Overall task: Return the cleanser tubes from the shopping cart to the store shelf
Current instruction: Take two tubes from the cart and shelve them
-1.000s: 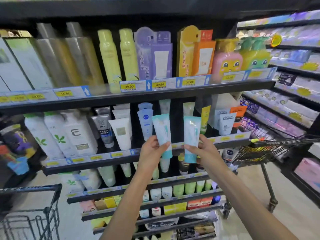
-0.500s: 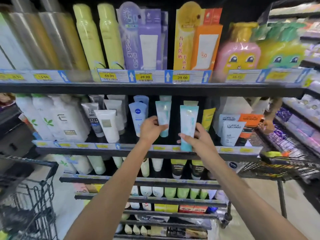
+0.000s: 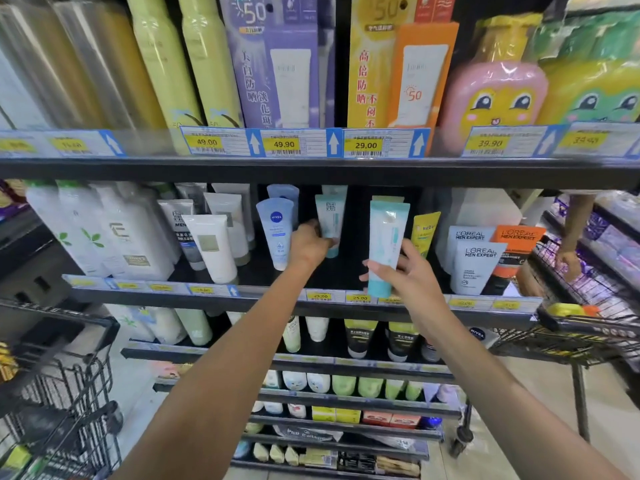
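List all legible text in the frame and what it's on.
"49.00", "49.90", "29.00", "39.90": upper shelf price tags
"50": purple box, orange box
"NIVEA": blue tube
"L'OREAL MEN EXPERT": white tube
"25.00": lower price tags
Held teal tubes: print unreadable.

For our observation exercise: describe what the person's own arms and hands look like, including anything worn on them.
Both forearms are bare: no sleeves, watch, bracelets or gloves show. The left hand and right hand carry no visible rings. Fingers are slim with short nails. The upper arms are out of frame.
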Motion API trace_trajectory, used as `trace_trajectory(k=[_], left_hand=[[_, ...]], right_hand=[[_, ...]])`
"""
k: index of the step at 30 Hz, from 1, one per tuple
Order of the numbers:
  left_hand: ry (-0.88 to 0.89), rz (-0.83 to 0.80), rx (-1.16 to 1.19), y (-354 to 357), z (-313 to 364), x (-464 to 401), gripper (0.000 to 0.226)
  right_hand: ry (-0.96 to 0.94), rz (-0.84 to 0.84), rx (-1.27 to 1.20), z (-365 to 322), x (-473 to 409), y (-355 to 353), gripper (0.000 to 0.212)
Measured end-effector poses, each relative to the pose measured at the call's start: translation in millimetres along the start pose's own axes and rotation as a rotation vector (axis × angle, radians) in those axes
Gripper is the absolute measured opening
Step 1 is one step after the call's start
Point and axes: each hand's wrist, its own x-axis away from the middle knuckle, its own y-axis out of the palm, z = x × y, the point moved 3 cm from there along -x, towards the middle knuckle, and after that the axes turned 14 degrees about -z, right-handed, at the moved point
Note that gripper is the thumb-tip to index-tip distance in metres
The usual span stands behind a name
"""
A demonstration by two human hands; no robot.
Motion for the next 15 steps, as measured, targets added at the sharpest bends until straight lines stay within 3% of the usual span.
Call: trace_trajectory(k=[12,15], left_hand=[[-0.013,-0.014,-0.039,2.1,-2.0,-2.1,0.048],[-0.041,-0.033,-0.108,-1.8,-3.2,6.2,0.041]], right_hand=[[-0.006,0.008,-0.024,1.9,-0.6,-0.3,0.041],[-0.001,0.011,-0.004,-2.2,0.2,1.4,0.043]])
